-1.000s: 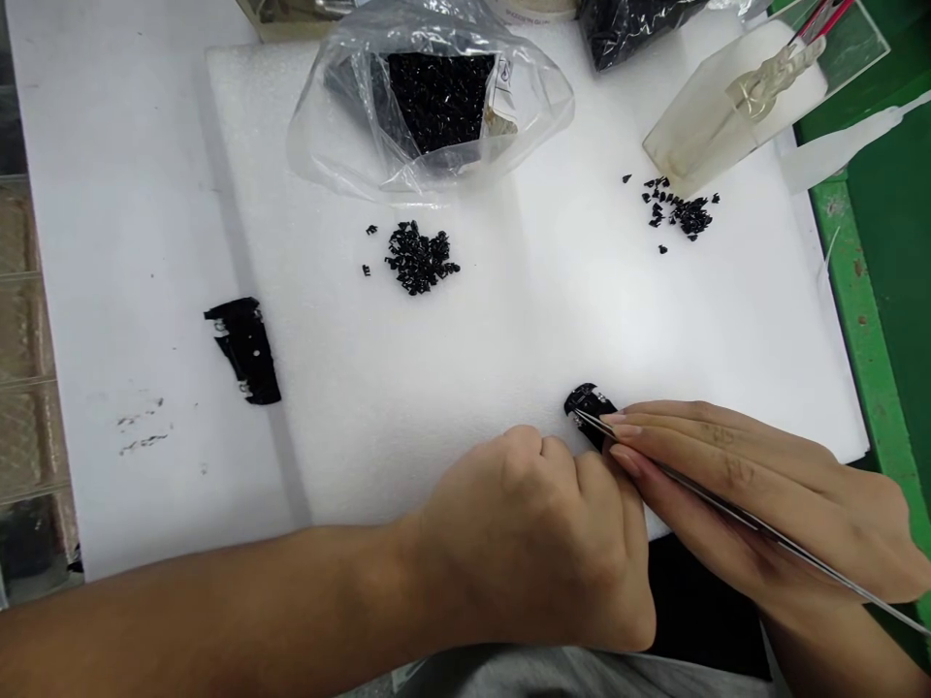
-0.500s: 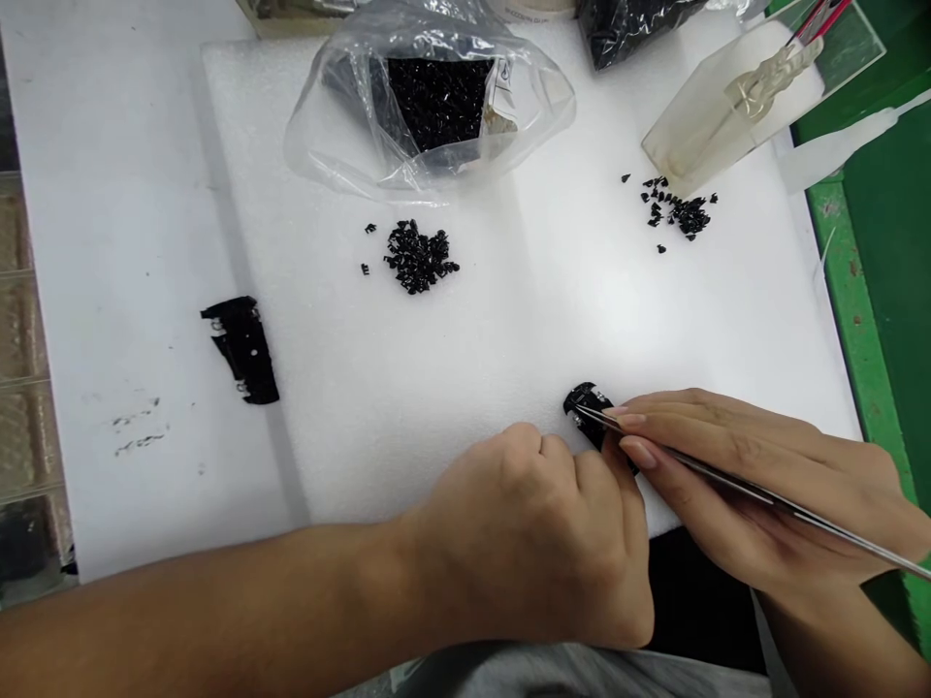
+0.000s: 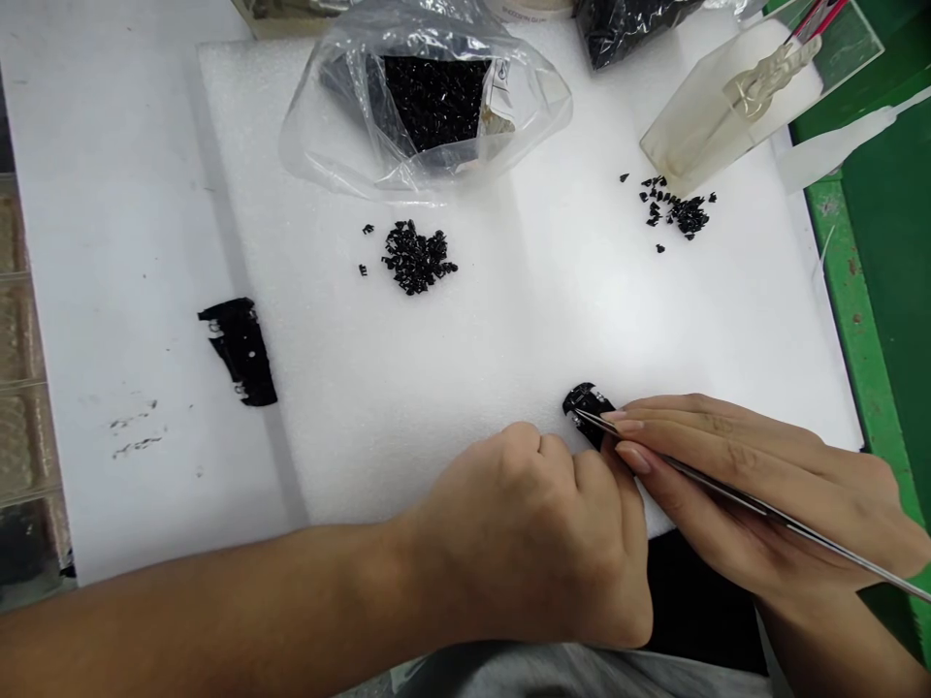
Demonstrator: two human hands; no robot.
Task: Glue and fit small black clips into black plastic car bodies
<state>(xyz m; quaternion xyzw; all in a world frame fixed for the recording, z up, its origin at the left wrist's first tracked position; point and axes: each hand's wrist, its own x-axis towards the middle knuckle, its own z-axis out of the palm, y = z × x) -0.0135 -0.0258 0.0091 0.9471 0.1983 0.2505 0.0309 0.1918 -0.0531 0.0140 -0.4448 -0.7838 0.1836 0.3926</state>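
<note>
My right hand [image 3: 756, 475] is closed around slim metal tweezers [image 3: 698, 471]. Their tip rests on a small black curved plastic part [image 3: 586, 396] with pale marks near its upper end. My left hand [image 3: 542, 533] is curled into a fist beside the part and holds its lower end; the fingertips are hidden behind the knuckles. Both hands are close together at the near edge of a white foam sheet [image 3: 407, 407]. A similar larger black part [image 3: 247, 354] lies at the sheet's left edge.
Small black pieces form one pile [image 3: 418, 257] at mid-sheet and another pile [image 3: 684, 215] at the right. Behind them stand an open clear bag [image 3: 320, 145] of black pieces and a cloudy tilted container [image 3: 698, 116]. A white nozzle bottle [image 3: 836, 150] lies at the far right.
The tweezers' tip has shifted very slightly on the black part, and my right hand a little downward with it. The left hand keeps its place.
</note>
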